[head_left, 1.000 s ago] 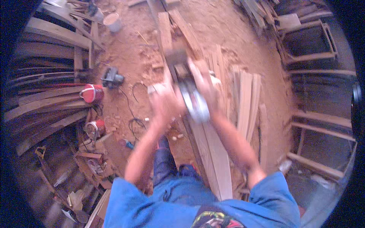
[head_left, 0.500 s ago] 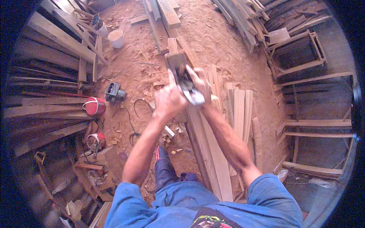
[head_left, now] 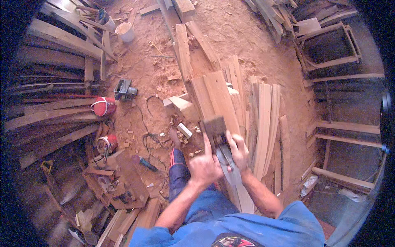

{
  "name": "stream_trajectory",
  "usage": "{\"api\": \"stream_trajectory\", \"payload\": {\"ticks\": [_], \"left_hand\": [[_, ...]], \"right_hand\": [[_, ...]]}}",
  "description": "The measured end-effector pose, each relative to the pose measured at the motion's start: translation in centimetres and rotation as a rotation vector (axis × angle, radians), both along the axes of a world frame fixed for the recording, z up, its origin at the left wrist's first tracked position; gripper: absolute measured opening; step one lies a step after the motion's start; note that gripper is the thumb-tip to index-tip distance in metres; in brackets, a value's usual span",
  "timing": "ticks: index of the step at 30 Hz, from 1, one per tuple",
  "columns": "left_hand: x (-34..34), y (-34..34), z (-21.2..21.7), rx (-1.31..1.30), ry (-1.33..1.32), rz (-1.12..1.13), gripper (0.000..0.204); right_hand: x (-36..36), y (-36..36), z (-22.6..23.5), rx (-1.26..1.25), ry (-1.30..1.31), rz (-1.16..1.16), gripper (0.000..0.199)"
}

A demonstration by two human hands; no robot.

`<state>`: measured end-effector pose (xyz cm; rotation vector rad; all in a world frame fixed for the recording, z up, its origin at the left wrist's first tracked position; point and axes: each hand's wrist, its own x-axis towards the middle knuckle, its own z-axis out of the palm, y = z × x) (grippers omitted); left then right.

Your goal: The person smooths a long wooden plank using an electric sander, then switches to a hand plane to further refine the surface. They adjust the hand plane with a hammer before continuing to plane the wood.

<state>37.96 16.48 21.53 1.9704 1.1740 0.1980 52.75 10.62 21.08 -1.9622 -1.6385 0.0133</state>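
Note:
Both my hands grip a wooden hand plane [head_left: 216, 131] that rests on a long plank [head_left: 218, 99]. My left hand [head_left: 204, 165] holds its near left side. My right hand [head_left: 236, 149] wraps its right side and rear. The plane's body runs back toward me between the two hands. The plank reaches away from me over a heap of boards [head_left: 263, 119]. My leg and bare foot [head_left: 175, 138] stand on the sawdust floor to the left of the plank.
Stacked planks [head_left: 53, 107] line the left side. Two red tins [head_left: 103, 106], a power tool [head_left: 124, 89] with a cord, a white bucket [head_left: 125, 31] and wood offcuts [head_left: 184, 130] lie on the floor. Wooden frames [head_left: 329, 49] stand at right.
The plane and both hands have come back along the plank toward me, from far out on the plank to close in front of my body.

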Motion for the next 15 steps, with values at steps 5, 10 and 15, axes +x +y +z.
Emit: {"api": "stream_trajectory", "payload": {"ticks": [5,10,15], "left_hand": [[8.0,32.6,0.7,0.157,0.053,0.309,0.051],[6.4,40.7,0.8,0.343,-0.128,0.171,0.097],[0.8,34.2,3.3,0.143,-0.207,0.072,0.13]], "right_hand": [[5.8,34.0,0.6,0.095,-0.057,0.049,0.064],[7.4,43.0,0.2,0.262,-0.074,0.032,0.051],[3.5,37.4,3.4,0.102,-0.003,0.205,0.049]]}}
